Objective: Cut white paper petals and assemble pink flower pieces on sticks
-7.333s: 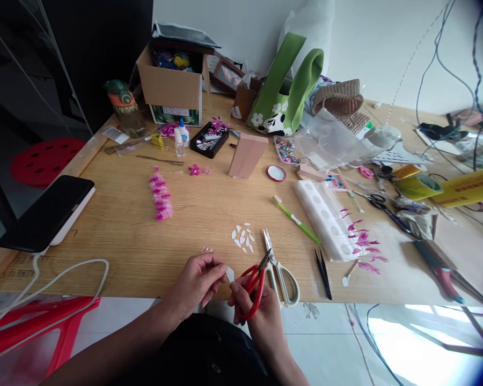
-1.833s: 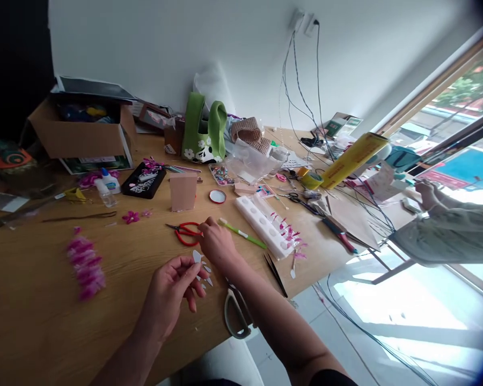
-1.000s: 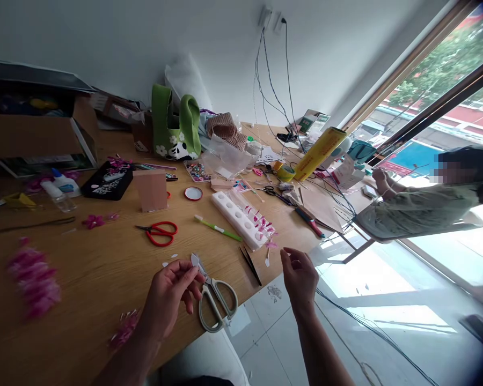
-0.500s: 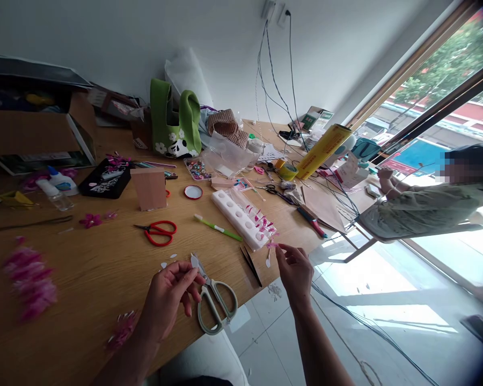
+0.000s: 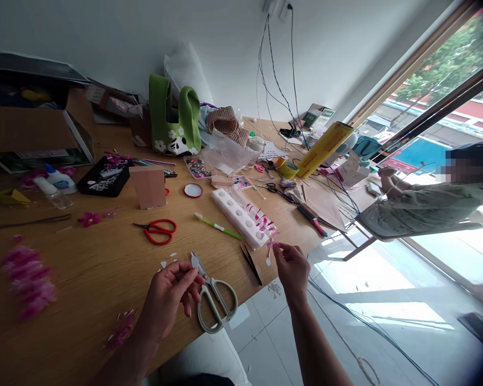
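My left hand is closed in a pinch on a small white petal-shaped piece, above the grey-handled scissors lying at the table's front edge. My right hand pinches a thin pink petal at the near end of a white foam block. Pink-and-white petals lie in a row along the block's right side. Black tweezers rest between the two hands. Several loose white pieces are scattered just left of the scissors' tips.
Red-handled scissors and a green toothbrush lie farther in. Fluffy pink petals are at left. A wooden block, a green bag and a yellow roll stand behind. Another person sits at right.
My right hand has shifted slightly left with the pink petal, beside the foam block's near end. My left hand keeps its place and its pinch.
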A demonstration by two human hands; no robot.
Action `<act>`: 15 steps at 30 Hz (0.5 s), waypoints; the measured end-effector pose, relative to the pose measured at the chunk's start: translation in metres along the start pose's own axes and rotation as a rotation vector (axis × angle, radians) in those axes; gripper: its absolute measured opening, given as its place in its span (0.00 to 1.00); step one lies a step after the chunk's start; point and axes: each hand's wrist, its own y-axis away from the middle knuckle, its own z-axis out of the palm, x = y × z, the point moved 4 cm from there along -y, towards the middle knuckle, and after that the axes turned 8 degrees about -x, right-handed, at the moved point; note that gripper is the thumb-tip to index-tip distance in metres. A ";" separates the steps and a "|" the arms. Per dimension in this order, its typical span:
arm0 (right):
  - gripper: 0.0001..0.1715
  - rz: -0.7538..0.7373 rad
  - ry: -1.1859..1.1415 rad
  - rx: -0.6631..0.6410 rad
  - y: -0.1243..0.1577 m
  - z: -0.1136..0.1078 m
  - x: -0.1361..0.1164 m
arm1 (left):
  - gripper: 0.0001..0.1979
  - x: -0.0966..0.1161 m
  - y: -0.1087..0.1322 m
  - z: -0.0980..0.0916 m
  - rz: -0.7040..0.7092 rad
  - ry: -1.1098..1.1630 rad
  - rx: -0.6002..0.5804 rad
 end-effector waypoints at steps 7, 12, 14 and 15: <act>0.20 -0.004 -0.015 0.022 0.000 -0.001 -0.001 | 0.17 0.000 0.000 0.000 0.003 -0.011 -0.008; 0.19 -0.002 -0.028 0.029 0.001 0.001 -0.002 | 0.17 0.000 0.000 0.000 0.004 -0.018 0.002; 0.19 0.004 -0.035 0.027 0.002 0.002 -0.001 | 0.17 0.002 0.000 0.002 0.010 -0.042 -0.009; 0.19 0.007 -0.040 0.027 0.002 0.003 0.000 | 0.16 0.003 0.000 0.004 0.013 -0.064 -0.022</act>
